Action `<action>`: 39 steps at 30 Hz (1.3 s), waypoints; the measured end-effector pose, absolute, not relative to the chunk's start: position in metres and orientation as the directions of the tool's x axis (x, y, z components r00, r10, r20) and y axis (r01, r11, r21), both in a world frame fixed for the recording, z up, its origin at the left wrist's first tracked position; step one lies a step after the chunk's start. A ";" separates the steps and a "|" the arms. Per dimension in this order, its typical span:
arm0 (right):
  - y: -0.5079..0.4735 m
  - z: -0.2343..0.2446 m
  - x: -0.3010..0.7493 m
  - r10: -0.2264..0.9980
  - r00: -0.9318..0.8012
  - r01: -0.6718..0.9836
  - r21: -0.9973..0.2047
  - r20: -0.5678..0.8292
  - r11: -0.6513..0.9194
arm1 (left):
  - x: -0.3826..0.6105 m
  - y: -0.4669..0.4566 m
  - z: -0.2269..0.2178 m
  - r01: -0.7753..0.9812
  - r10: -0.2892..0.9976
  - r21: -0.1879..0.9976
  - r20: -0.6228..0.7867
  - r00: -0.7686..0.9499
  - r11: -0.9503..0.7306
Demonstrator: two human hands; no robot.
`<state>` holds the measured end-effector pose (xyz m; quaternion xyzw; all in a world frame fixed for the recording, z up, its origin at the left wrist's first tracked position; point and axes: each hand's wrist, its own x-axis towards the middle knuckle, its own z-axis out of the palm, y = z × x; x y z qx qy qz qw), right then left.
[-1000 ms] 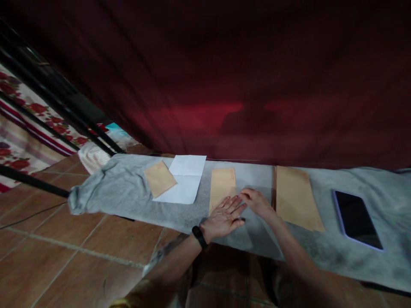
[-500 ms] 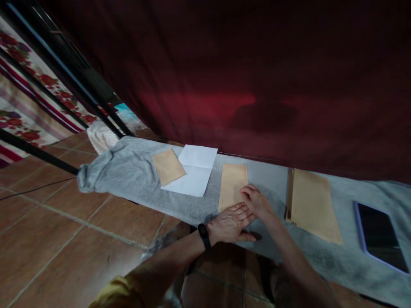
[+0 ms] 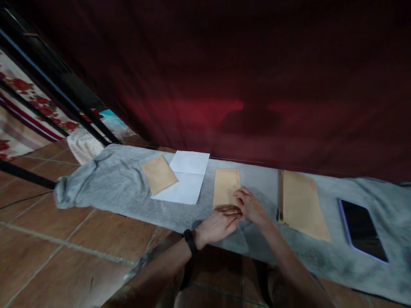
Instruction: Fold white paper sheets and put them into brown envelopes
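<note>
A brown envelope (image 3: 225, 185) lies on a grey cloth (image 3: 118, 184) spread over the tiled floor. My left hand (image 3: 216, 223), with a black band on the wrist, rests at the envelope's near end with its fingers curled onto the edge. My right hand (image 3: 249, 206) lies beside it on the envelope's near right corner, fingers bent and pressed down. The two hands touch each other. What the fingers pinch, if anything, is hidden.
A smaller brown envelope (image 3: 159, 174) overlaps a white folded sheet (image 3: 185, 182) to the left. A stack of larger brown envelopes (image 3: 302, 205) lies to the right, then a dark tablet (image 3: 362, 231). A dark red curtain (image 3: 257, 85) hangs behind. Black bars (image 3: 48, 85) stand at left.
My left hand's fingers, flat and stretched before, have curled in at the envelope's near edge. My right hand has slid a little onto the envelope. The camera shifted slightly.
</note>
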<state>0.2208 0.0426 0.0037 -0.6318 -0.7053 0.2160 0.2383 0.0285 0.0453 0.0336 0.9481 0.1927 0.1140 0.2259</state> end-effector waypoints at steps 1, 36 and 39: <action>0.042 0.004 0.221 0.993 -0.095 0.785 -0.608 0.064 0.115 | 0.028 0.049 0.031 0.369 0.474 0.463 0.133 0.870 -0.806; 0.015 0.014 0.208 0.999 0.046 0.921 -0.388 0.026 -0.032 | 0.080 0.123 -0.017 0.926 0.929 0.184 0.237 0.285 -0.331; 0.015 0.017 0.205 0.995 0.091 0.919 -0.389 0.043 -0.068 | 0.074 0.119 -0.011 0.918 0.929 0.230 0.257 0.264 -0.324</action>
